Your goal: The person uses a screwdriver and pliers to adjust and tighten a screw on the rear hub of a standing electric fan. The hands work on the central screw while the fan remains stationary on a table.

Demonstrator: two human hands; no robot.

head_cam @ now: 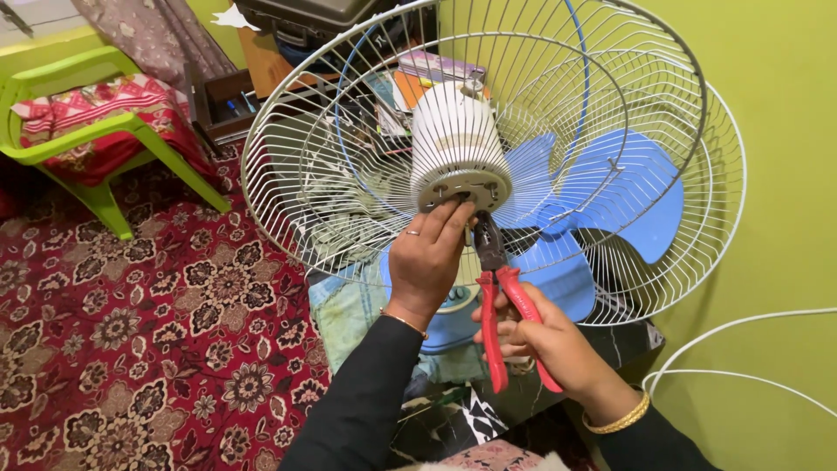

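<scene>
A white fan motor housing (456,139) sits inside a white wire fan guard (331,166), with its round metal faceplate (462,187) turned toward me. My left hand (427,257) reaches through the guard, and its fingertips touch the faceplate's lower edge. My right hand (540,336) grips red-handled pliers (501,310). The dark jaws of the pliers meet the faceplate's lower rim beside my left fingers. Blue fan blades (610,201) lie behind the guard at the right, against a second wire guard half (728,174).
A lime green plastic chair (96,131) with a red patterned cloth stands at the left on a red floral carpet (131,331). White cable (741,349) loops along the green wall at the right. Boxes and papers (418,74) crowd the space behind the fan.
</scene>
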